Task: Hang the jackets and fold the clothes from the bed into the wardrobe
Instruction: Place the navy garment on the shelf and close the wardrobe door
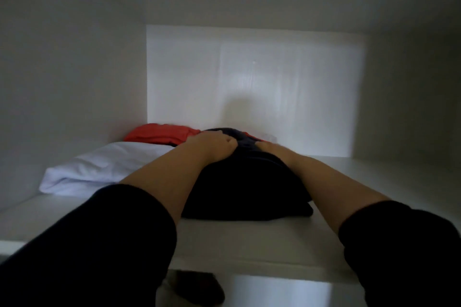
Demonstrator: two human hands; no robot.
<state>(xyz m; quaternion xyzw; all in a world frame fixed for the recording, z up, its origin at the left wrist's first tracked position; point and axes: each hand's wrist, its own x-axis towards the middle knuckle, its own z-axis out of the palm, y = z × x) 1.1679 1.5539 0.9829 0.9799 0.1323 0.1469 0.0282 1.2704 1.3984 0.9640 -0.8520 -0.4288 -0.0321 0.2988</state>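
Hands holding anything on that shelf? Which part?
Both hands are on the folded dark garment, at its far top end. Left hand has fingers curled into the fabric; right hand rests on it, grip unclear.

black sleeves (99,239), pushed up, forearms bare

My white shelf (249,244) holds three soft things. A folded black cloth (244,189) lies in the middle, a white cloth (99,167) beside it, and a red cloth (159,133) behind.
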